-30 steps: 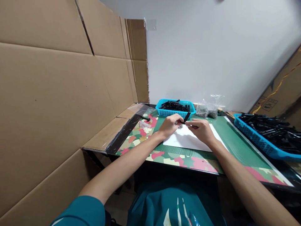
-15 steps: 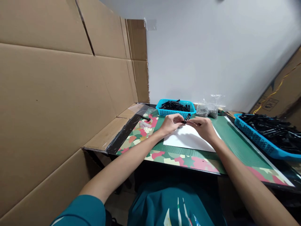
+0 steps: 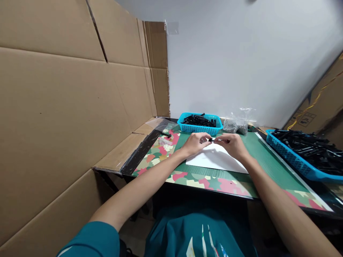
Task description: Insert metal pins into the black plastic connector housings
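Over a white sheet of paper (image 3: 211,159), my two hands meet fingertip to fingertip. My left hand (image 3: 196,144) is closed, pinching a small black plastic piece (image 3: 210,140) between thumb and fingers. From the other side, my right hand (image 3: 233,145) grips a thin, slender tool (image 3: 222,140) whose end reaches the black piece. The tool's exact kind is too small to make out, and the right fingers partly hide it. Just behind my hands stands a blue basket (image 3: 200,129) full of black plastic parts.
A second blue basket (image 3: 297,151), heaped with black parts, is at the right. Clear bags of small pieces (image 3: 235,125) lie by the wall. At the left are a small black part (image 3: 166,134) and clear plastic (image 3: 164,142). A cardboard wall (image 3: 80,100) bounds the left side.
The black piece, which stuck up above my fingertips, now sits lower and shows less. Both hands stay in nearly the same place.
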The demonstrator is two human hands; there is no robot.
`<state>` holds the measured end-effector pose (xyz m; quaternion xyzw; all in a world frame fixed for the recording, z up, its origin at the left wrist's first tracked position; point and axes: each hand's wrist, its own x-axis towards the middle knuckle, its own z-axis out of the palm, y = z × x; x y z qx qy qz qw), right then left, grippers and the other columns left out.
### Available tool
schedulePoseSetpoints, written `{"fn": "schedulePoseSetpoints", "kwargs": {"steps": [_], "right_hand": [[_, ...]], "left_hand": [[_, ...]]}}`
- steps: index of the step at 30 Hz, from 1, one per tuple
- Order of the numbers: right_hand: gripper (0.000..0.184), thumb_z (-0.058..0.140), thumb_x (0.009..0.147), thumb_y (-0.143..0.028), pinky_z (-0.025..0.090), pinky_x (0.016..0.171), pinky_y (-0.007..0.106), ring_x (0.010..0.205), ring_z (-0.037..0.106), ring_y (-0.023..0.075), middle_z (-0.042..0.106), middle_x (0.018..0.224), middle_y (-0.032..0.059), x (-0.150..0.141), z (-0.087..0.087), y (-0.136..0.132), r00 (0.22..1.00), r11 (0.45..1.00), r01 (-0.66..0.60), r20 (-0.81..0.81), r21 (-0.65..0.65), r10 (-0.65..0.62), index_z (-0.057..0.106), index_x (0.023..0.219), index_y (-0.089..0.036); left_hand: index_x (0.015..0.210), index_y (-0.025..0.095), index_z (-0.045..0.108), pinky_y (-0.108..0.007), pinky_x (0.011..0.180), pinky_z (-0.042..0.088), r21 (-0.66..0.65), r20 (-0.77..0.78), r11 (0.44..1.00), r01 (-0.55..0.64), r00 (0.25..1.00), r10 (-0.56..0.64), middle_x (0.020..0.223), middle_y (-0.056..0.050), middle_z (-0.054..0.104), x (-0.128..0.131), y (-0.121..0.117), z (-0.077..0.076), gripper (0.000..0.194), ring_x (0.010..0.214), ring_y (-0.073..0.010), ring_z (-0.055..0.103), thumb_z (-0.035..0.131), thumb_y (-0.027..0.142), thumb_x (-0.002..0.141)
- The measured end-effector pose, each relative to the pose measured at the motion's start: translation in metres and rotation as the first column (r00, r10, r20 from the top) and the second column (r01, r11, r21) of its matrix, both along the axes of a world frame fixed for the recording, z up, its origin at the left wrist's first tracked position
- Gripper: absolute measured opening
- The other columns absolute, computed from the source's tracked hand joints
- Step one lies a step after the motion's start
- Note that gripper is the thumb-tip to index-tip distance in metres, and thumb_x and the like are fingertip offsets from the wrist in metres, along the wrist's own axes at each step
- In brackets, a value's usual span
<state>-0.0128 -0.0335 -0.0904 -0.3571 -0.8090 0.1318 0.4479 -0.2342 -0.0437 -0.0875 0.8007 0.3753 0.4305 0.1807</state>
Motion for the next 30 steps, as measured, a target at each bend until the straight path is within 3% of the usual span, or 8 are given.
{"fn": "schedulePoseSetpoints", "kwargs": {"steps": [4,8,11,13,16,19,24,30], "right_hand": [[0.053,0.064,0.093,-0.065,0.034,0.056,0.029,0.056,0.046,0.0142,0.065,0.064,0.0048,0.003,-0.001,0.002,0.995,0.999,-0.021,0.101,-0.044,0.025,0.086,0.081,-0.018],[0.063,0.067,0.086,-0.075,0.026,0.052,0.029,0.052,0.037,0.0128,0.049,0.053,-0.0003,0.009,0.001,0.007,0.995,0.99,0.028,0.101,-0.135,-0.014,0.083,0.079,-0.015],[0.075,0.055,0.09,-0.081,0.025,0.051,0.029,0.05,0.035,0.0129,0.042,0.05,-0.0016,0.014,0.003,0.01,0.996,0.982,0.085,0.009,-0.171,-0.084,0.081,0.08,-0.012],[0.081,0.043,0.096,-0.082,0.03,0.051,0.029,0.05,0.04,0.0143,0.044,0.051,-0.0004,0.015,0.003,0.011,0.99,0.977,0.109,-0.067,-0.182,-0.123,0.08,0.082,-0.011],[0.081,0.034,0.101,-0.079,0.044,0.062,0.03,0.066,0.058,0.0189,0.061,0.067,0.0059,0.01,0.004,0.008,0.984,0.991,0.075,-0.153,-0.114,-0.092,0.079,0.083,-0.015],[0.084,0.029,0.102,-0.079,0.047,0.066,0.03,0.068,0.062,0.0197,0.065,0.068,0.008,0.001,0.005,0.004,0.984,0.995,0.058,-0.165,-0.081,-0.071,0.077,0.071,-0.017],[0.081,0.048,0.094,-0.082,0.04,0.053,0.029,0.042,0.052,0.0153,0.053,0.041,0.0057,-0.012,0.002,0.0,0.982,0.974,0.105,-0.136,-0.202,-0.134,0.069,0.048,-0.018],[0.081,0.05,0.091,-0.084,0.04,0.051,0.029,0.04,0.052,0.0157,0.052,0.037,0.0055,-0.021,-0.004,0.001,0.98,0.969,0.104,-0.143,-0.224,-0.138,0.065,0.046,-0.019]], "left_hand": [[0.103,0.021,0.081,-0.032,0.083,0.056,0.157,-0.249,0.986,-0.057,0.964,0.095,0.102,-0.006,0.081,0.0,-0.006,-0.001,0.014,0.094,-0.0224,0.074,0.077,0.025,0.09],[0.099,0.021,0.083,-0.029,0.076,0.053,0.089,-0.234,0.994,-0.06,0.969,0.079,0.095,-0.005,0.082,0.001,-0.006,-0.004,0.014,0.085,-0.0211,0.075,0.076,0.031,0.091],[0.097,0.019,0.083,-0.029,0.072,0.051,0.068,-0.223,0.998,-0.009,0.975,0.024,0.091,-0.005,0.082,0.003,-0.007,-0.007,0.014,0.079,-0.0196,0.074,0.077,0.029,0.089],[0.096,0.018,0.083,-0.029,0.072,0.051,0.082,-0.246,0.996,0.03,0.969,-0.008,0.089,-0.005,0.081,0.004,-0.008,-0.007,0.013,0.078,-0.0194,0.073,0.077,0.026,0.088],[0.094,0.018,0.084,-0.029,0.071,0.05,0.112,-0.296,0.991,0.078,0.954,-0.042,0.084,-0.005,0.079,0.006,-0.009,-0.007,0.012,0.076,-0.0193,0.071,0.075,0.023,0.087],[0.089,0.02,0.084,-0.029,0.069,0.048,0.11,-0.319,0.986,0.125,0.944,-0.085,0.078,-0.004,0.077,0.007,-0.01,-0.007,0.011,0.074,-0.0189,0.07,0.074,0.023,0.088],[0.091,0.019,0.084,-0.029,0.07,0.047,0.127,-0.348,0.978,0.164,0.931,-0.111,0.079,-0.004,0.077,0.009,-0.01,-0.006,0.011,0.075,-0.019,0.069,0.074,0.022,0.089],[0.091,0.018,0.084,-0.03,0.072,0.048,0.152,-0.38,0.976,0.159,0.92,-0.09,0.08,-0.006,0.076,0.01,-0.009,-0.008,0.011,0.074,-0.0198,0.068,0.074,0.023,0.091]]}}
